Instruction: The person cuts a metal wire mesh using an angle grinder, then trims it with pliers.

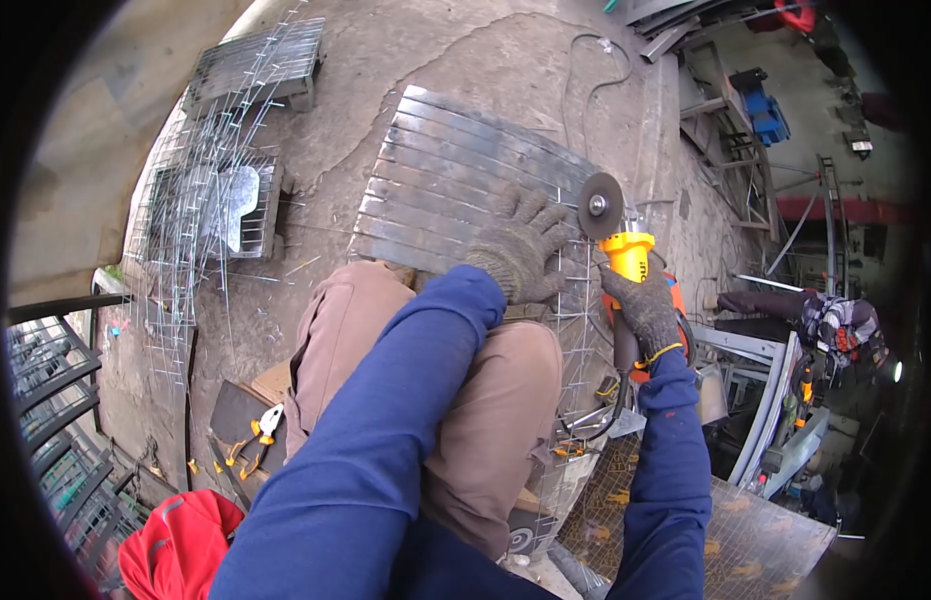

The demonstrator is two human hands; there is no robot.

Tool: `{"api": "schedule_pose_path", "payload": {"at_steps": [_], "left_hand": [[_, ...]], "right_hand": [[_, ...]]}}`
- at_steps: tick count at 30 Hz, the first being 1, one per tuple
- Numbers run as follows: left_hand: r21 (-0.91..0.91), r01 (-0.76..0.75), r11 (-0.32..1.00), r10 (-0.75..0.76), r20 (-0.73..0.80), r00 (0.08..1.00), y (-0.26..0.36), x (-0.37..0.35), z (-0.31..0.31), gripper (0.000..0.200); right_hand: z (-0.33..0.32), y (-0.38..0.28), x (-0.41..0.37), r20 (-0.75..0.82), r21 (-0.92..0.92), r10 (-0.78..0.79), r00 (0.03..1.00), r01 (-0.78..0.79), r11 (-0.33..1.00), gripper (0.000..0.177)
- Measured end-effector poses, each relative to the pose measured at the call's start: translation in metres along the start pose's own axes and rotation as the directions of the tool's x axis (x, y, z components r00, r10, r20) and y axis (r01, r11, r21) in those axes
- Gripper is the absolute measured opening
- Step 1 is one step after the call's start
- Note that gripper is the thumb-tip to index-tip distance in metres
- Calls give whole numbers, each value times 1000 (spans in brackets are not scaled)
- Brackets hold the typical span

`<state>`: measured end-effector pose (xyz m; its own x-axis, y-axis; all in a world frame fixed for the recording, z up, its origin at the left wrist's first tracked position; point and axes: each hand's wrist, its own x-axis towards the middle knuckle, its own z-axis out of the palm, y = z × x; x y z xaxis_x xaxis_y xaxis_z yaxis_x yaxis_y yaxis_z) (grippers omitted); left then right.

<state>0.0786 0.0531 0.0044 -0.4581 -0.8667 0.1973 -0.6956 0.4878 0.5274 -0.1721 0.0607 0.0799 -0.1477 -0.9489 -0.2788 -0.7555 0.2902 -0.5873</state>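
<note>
My right hand (pixel 646 312), in a dark grey work glove, grips a yellow angle grinder (pixel 629 258) by its body. The grinder's dark round disc (pixel 600 204) stands at the right edge of a slatted metal plate (pixel 466 160), close to thin wire mesh (pixel 576 320). Whether the disc touches the wire cannot be seen. My left hand (pixel 518 247), gloved too, rests on the near right corner of the plate beside the mesh, with its fingers stretched out and slightly apart.
Combination pliers (pixel 256 440) with orange handles lie left of my knees. More wire mesh (pixel 191 220) leans over two slatted metal blocks at the left. A red cloth (pixel 179 540) is at lower left. Another person (pixel 836 325) is at the right, near metal frames (pixel 766 400).
</note>
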Motion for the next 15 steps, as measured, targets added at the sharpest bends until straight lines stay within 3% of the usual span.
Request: {"api": "schedule_pose_path", "payload": {"at_steps": [8,10,12,13,15], "left_hand": [[22,3,1000,-3,13,1000,-1,0,1,70],[-18,13,1000,-12,41,999,2,0,-2,72],[-2,29,1000,-29,51,998,7,-4,0,72],[-8,19,1000,-18,46,999,8,-4,0,73],[6,-2,1000,2,3,1000,7,-4,1,76]], "right_hand": [[-3,-8,-5,16,38,28,999,-29,999,61],[-3,-14,-2,21,-36,50,999,-50,998,59],[-8,-1,-2,72,-62,179,981,-175,983,58],[-4,4,-2,18,-2,1,1000,-1,1000,57],[-5,4,-2,29,26,19,999,-20,999,56]]}}
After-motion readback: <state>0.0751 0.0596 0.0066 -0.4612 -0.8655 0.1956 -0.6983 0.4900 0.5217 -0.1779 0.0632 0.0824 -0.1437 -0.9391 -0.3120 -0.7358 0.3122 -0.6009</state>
